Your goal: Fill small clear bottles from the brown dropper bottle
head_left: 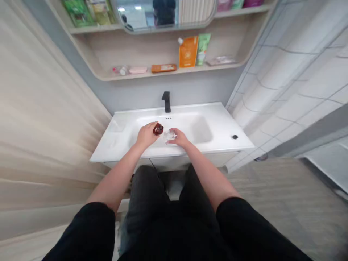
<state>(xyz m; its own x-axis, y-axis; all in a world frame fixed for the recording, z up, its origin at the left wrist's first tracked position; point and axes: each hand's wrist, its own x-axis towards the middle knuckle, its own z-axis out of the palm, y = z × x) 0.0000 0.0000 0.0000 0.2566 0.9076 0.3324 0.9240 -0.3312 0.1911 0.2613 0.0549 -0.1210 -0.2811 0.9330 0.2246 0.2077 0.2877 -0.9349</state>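
Over the sink, my left hand (147,134) is closed around a dark amber bottle (157,129), tilted with its neck towards the right. My right hand (179,138) grips a small clear container (169,136), just right of the amber bottle's mouth. A narrow gap seems to lie between the two, and whether they touch is hard to see. A small round black object, like a cap (235,137), lies on the counter at the right.
A white washbasin (202,128) with a black faucet (166,102) lies in front of me. Above it, a shelf (122,77) holds an orange pouch (188,52), a green tube (202,49) and smaller items. A curtain (40,108) hangs at the left, and white pipes (265,78) stand at the right.
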